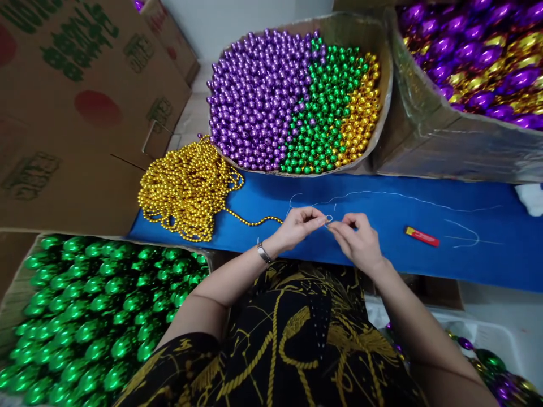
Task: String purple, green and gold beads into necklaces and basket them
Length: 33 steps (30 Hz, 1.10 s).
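Observation:
My left hand (299,227) and my right hand (357,237) meet over the blue table, fingertips pinched close together. Between them a small loop of thin white string (330,217) shows, and both hands grip it. A strand of small gold beads (254,224) runs from the gold bead pile (186,189) up to my left wrist and passes out of sight behind that hand. A longer white thread (382,193) trails to the right across the cloth. Right of my hands lies a red lighter (422,236), beside a needle-like thin piece with thread (477,240).
Behind the blue cloth (466,265) stands a box (384,113) of loose purple, green and gold beads. A second box (458,141) at right holds larger purple and gold beads. Green beads (102,316) fill a box at lower left; a big carton (63,141) stands at left.

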### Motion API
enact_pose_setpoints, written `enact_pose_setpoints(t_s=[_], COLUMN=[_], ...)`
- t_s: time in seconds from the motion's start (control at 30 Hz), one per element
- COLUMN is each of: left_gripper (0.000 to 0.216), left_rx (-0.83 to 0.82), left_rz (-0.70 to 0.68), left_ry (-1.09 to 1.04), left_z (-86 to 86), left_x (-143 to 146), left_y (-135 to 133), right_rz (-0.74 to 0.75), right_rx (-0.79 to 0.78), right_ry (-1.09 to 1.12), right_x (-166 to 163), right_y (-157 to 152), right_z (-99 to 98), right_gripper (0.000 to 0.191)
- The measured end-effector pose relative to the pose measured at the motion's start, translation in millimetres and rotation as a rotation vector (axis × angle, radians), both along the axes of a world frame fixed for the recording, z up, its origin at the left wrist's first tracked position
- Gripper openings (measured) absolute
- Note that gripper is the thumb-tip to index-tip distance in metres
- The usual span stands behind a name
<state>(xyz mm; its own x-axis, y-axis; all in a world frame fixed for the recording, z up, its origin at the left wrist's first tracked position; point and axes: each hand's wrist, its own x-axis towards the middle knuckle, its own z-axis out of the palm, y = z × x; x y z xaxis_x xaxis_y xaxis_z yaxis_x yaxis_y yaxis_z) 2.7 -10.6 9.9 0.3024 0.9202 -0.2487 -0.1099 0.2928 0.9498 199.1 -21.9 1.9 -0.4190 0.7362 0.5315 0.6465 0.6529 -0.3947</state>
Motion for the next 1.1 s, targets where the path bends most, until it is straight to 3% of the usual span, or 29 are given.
enact_pose_setpoints(t_s=[0.17, 0.3, 0.5, 0.63, 0.77, 0.9, 1.1], left_gripper=[0.035, 0.035, 0.036, 0.033, 0.03, 0.028, 0.02], left_rx=[0.184, 0.198, 0.115, 0.138, 0.175, 0.244, 0.523], left_rz=[-0.045, -0.116, -0.185, -0.085, 0.045, 0.12, 0.144], left_ry=[0.103, 0.183, 0.136, 0.058, 0.037, 0.145, 0.335], left_z=[5.9, 6.0, 4.8, 1.2, -4.6, -9.7, -11.3], left_x=[-3, -6, -8, -4, 2, 7, 7], left_y=[-4, -5, -8, -11, -12, -14, -20], right_rz=[-0.019, 0.028, 0.063, 0.012, -0.139, -0.154, -0.176], right_rx=[-0.279, -0.251, -0.229, -0.217, -0.058, 0.067, -0.015], right_ry=[0.116, 0.073, 0.064, 0.077, 0.12, -0.022, 0.012], right_x=[-1, -2, -9, -13, -16, -22, -26], right_y=[1, 8, 13, 10, -5, -16, -12], right_z=[10.0, 15.6, 12.9, 11.1, 13.9, 8.9, 5.8], right_gripper=[0.011, 0.012, 0.014, 0.017, 0.03, 0.022, 0.018])
